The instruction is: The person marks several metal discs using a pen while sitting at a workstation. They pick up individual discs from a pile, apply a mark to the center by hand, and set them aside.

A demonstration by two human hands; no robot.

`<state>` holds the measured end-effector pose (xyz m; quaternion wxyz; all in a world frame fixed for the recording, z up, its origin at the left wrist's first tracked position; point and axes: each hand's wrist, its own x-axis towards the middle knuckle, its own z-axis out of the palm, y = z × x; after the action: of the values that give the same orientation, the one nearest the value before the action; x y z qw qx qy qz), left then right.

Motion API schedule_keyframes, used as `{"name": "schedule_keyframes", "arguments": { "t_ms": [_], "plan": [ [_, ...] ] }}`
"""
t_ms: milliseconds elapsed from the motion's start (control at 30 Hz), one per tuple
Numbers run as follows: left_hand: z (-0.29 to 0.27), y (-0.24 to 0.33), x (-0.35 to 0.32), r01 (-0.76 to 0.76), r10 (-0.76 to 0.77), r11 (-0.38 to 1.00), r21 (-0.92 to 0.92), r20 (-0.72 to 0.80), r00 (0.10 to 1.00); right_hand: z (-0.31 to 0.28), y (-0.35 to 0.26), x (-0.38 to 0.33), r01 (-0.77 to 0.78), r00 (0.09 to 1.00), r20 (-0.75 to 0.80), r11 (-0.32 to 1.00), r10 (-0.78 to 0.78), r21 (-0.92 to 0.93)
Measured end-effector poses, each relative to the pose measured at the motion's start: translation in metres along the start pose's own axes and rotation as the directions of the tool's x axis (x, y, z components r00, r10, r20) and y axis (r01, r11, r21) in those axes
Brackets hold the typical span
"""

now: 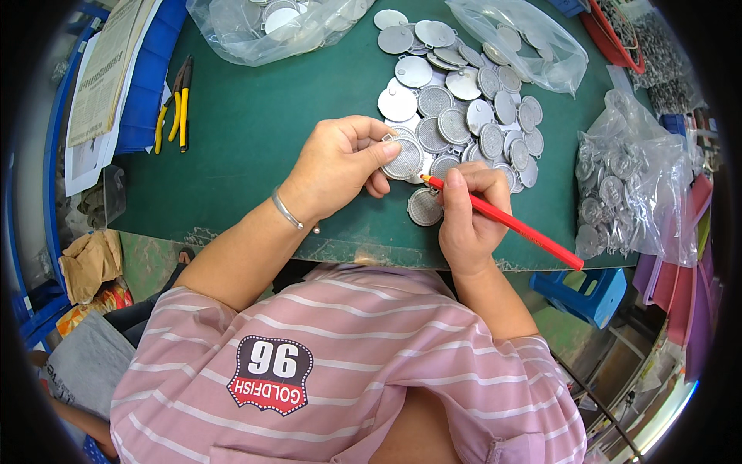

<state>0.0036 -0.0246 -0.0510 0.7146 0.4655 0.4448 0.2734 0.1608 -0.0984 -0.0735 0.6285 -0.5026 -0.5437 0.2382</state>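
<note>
My left hand (340,158) pinches a round grey metal disc (404,159) with a small loop at its rim, its textured face turned up. In my right hand (473,213) is a red pencil (525,230), its yellowish tip beside the lower right rim of that disc; whether they touch I cannot tell. Just below the tip, next to my right fingers, lies another disc (424,207) near the table's front edge. Beyond both hands spreads a loose pile of similar discs (464,85), some smooth side up, others textured side up.
Clear plastic bags of metal parts lie at the far left (270,31), far right (533,39) and right (618,185) of the green table (255,93). Yellow-handled pliers (179,108) rest near a blue bin (147,85). A blue stool (583,294) stands below the right edge.
</note>
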Motion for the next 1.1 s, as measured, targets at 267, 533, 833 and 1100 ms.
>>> {"name": "schedule_keyframes", "arguments": {
  "t_ms": [267, 533, 833, 1100],
  "plan": [
    [0.001, -0.001, -0.001, -0.018, 0.018, 1.0, 0.02, 0.002, 1.0, 0.003, -0.004, 0.003, -0.021, 0.996, -0.079, 0.996, 0.028, 0.083],
    [0.002, -0.002, -0.001, -0.048, 0.047, 0.998, 0.046, 0.024, 0.999, 0.004, 0.0, 0.001, -0.04, 0.998, -0.053, 0.999, 0.04, 0.009],
    [0.002, 0.004, -0.004, -0.004, 0.013, 0.977, -0.212, 0.042, 0.999, 0.004, -0.006, 0.01, 0.15, 0.988, 0.03, 0.985, -0.148, -0.086],
    [0.002, 0.005, -0.008, -0.008, 0.039, 0.985, -0.17, 0.178, 0.983, 0.001, -0.009, 0.003, -0.237, 0.969, -0.02, 0.954, 0.245, 0.185]
  ]
}}
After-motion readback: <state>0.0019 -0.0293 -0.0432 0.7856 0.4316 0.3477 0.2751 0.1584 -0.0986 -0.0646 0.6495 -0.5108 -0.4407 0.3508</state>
